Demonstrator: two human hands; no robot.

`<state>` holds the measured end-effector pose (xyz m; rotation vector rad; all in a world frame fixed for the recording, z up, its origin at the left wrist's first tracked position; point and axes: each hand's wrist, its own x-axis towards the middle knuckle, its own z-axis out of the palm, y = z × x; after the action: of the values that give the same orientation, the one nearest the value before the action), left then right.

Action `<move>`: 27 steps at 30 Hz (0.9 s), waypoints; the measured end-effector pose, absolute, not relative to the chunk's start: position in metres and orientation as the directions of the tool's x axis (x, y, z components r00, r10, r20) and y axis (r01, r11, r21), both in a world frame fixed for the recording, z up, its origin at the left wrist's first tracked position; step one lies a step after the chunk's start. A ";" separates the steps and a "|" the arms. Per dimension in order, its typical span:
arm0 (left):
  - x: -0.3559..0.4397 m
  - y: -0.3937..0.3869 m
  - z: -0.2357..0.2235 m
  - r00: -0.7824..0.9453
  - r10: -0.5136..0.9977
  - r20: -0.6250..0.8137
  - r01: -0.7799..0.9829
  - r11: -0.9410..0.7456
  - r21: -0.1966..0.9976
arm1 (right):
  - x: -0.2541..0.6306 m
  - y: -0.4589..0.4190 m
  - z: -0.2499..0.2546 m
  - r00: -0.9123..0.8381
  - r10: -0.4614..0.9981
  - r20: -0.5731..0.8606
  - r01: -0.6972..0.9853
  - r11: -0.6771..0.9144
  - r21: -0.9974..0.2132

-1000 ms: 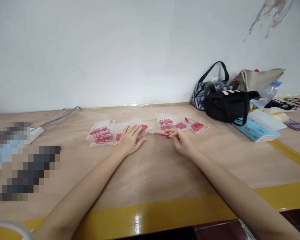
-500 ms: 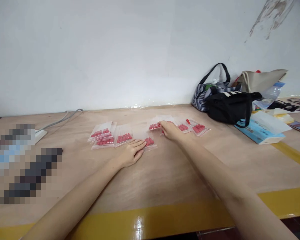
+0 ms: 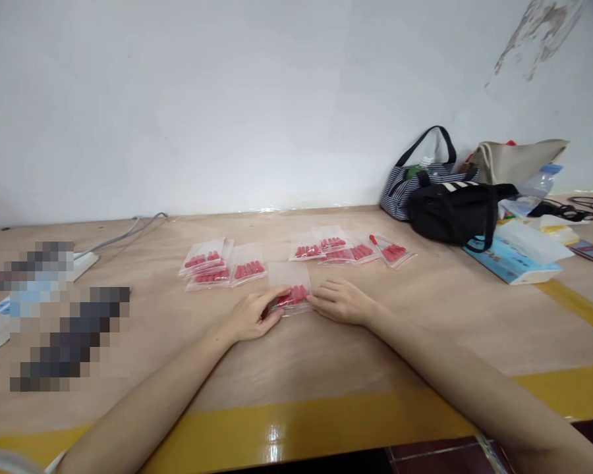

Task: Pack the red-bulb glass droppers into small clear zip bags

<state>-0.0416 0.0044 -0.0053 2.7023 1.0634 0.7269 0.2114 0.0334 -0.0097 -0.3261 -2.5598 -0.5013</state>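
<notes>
A small clear zip bag of red pieces (image 3: 290, 288) lies on the wooden table (image 3: 296, 349) in front of me. My left hand (image 3: 252, 314) pinches the bag's lower left corner with curled fingers. My right hand (image 3: 340, 301) rests flat beside the bag's right edge, fingers stretched toward it. A pile of like bags (image 3: 222, 263) lies to the far left. Another group of bags (image 3: 348, 246) lies behind my right hand.
A striped tote (image 3: 415, 172) and a black bag (image 3: 453, 209) stand at the back right against the white wall, with a beige bag (image 3: 518, 159), a blue box (image 3: 508, 259) and a phone (image 3: 592, 250). A grey cable (image 3: 128, 230) runs at back left. Yellow tape (image 3: 296, 428) edges the table.
My left hand drew one bag toward me from the left pile. My right hand left the right group of bags and came back to this bag's right side.
</notes>
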 end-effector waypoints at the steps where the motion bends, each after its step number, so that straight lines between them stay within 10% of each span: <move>1: -0.041 0.003 -0.005 0.641 0.665 0.383 0.589 -0.746 0.311 | 0.212 0.032 -0.010 -0.855 0.094 0.510 0.294 0.898 0.327; 8: -0.026 0.001 -0.008 0.715 0.567 0.409 0.501 -0.824 0.266 | 0.226 0.014 -0.011 -0.827 0.078 0.557 0.336 0.863 0.378; 27: 0.023 0.032 -0.024 0.701 0.148 0.698 0.508 -0.791 -0.342 | 0.219 0.027 -0.022 -0.651 0.339 0.679 0.576 0.803 0.151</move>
<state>0.0232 0.0323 -0.0241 3.3690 0.7075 1.2955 0.2189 0.0273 -0.0219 -0.6725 -2.3302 -0.4702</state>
